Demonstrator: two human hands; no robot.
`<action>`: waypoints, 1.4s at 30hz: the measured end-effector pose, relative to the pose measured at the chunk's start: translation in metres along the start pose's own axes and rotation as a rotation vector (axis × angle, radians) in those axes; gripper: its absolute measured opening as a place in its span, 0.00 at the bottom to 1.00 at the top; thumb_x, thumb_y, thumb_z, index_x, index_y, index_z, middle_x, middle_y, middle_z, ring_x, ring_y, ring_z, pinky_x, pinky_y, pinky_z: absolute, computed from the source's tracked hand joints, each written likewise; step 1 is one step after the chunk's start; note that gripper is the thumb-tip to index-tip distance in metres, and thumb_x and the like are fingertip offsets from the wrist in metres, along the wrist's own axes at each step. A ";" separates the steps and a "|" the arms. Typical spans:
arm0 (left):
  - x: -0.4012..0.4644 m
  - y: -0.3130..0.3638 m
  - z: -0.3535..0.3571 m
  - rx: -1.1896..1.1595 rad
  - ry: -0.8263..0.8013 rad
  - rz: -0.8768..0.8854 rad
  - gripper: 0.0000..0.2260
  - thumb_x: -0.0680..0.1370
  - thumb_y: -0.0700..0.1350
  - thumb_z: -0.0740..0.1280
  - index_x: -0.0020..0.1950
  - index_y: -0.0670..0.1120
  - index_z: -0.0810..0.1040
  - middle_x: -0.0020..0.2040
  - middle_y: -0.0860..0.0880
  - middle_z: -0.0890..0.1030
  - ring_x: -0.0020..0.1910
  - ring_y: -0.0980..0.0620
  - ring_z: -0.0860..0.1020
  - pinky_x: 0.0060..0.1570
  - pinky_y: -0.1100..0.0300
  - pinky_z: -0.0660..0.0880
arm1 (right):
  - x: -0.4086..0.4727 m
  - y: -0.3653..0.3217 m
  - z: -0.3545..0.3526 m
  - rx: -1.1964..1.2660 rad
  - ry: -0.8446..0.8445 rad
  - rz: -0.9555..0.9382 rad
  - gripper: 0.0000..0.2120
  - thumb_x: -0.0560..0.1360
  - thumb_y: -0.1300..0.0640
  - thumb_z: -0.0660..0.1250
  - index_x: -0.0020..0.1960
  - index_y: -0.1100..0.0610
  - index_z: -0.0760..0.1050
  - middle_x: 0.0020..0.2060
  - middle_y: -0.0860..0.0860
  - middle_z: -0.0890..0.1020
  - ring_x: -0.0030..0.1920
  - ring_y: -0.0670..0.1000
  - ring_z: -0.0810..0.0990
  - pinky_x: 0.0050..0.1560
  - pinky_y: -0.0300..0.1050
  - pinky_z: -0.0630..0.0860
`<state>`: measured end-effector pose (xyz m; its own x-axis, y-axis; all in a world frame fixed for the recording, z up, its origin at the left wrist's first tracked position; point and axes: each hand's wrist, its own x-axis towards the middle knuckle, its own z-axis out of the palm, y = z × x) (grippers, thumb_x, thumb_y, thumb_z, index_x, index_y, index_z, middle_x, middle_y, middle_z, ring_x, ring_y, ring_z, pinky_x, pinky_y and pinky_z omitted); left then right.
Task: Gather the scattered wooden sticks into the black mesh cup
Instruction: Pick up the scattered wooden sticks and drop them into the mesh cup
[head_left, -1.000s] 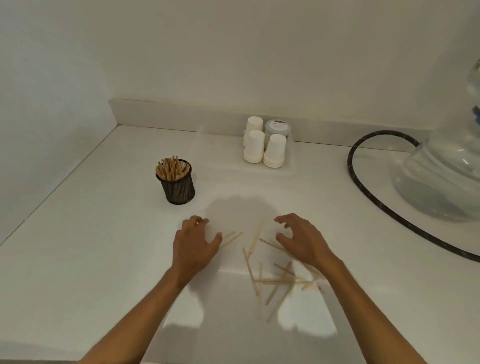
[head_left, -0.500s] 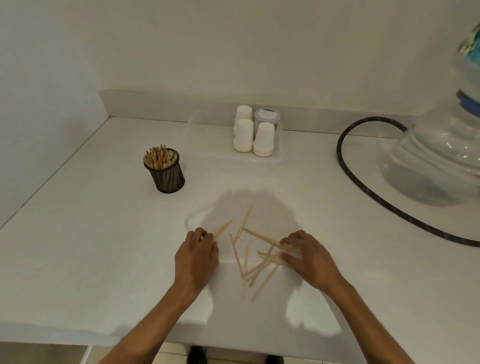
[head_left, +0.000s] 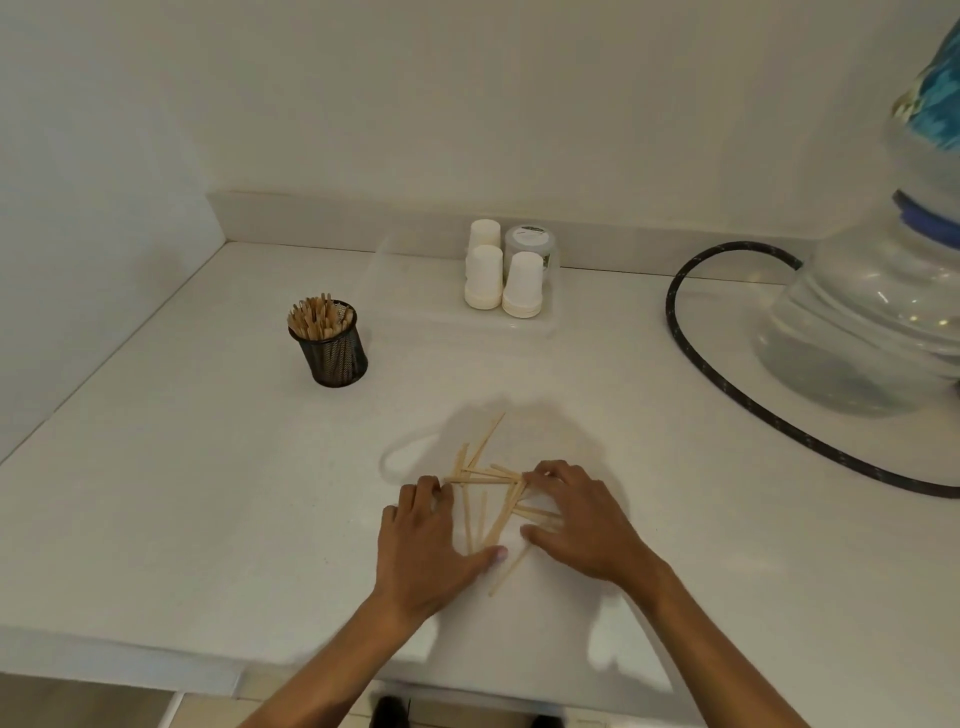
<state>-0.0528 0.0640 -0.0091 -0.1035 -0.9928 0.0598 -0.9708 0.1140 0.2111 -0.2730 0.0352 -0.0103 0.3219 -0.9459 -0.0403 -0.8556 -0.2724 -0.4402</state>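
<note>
Raking loose sticks (head_left: 485, 499) together with curled left hand (head_left: 426, 545) and right hand (head_left: 582, 519), neither pinching any, cup (head_left: 332, 345) at 10 o'clock already part-filled.

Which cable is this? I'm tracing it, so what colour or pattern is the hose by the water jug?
The hose is black with small light flecks, seen in the head view.

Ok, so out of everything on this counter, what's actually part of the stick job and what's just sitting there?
Part of the job:
- loose wooden sticks, between both hands
- black mesh cup, already holding sticks
- left hand and right hand, raking the pile together

Just lying about:
- white paper cups in a clear tray
- lidded jar
- black hose
- water bottle
</note>
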 end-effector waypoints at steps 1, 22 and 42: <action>0.000 0.001 0.001 0.003 0.002 0.007 0.41 0.66 0.77 0.56 0.65 0.48 0.73 0.62 0.52 0.71 0.60 0.50 0.70 0.52 0.58 0.69 | 0.002 -0.001 0.001 0.008 0.015 0.005 0.28 0.72 0.41 0.65 0.71 0.47 0.69 0.66 0.43 0.69 0.65 0.46 0.68 0.60 0.40 0.62; 0.032 -0.019 -0.009 -0.019 0.035 -0.007 0.12 0.81 0.52 0.59 0.51 0.49 0.80 0.54 0.54 0.77 0.52 0.55 0.75 0.40 0.64 0.71 | 0.052 -0.019 0.002 -0.150 0.056 -0.097 0.23 0.80 0.46 0.62 0.74 0.48 0.67 0.68 0.48 0.70 0.63 0.50 0.72 0.60 0.45 0.69; 0.047 -0.023 -0.016 -0.028 0.105 0.227 0.04 0.71 0.35 0.73 0.41 0.43 0.84 0.40 0.48 0.81 0.38 0.48 0.79 0.29 0.55 0.74 | 0.068 -0.024 0.002 -0.191 0.076 -0.271 0.11 0.81 0.53 0.61 0.57 0.56 0.79 0.52 0.51 0.80 0.50 0.53 0.77 0.46 0.45 0.68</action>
<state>-0.0319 0.0148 0.0041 -0.2940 -0.9326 0.2095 -0.9188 0.3362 0.2071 -0.2292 -0.0224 -0.0043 0.5226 -0.8433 0.1256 -0.8060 -0.5367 -0.2496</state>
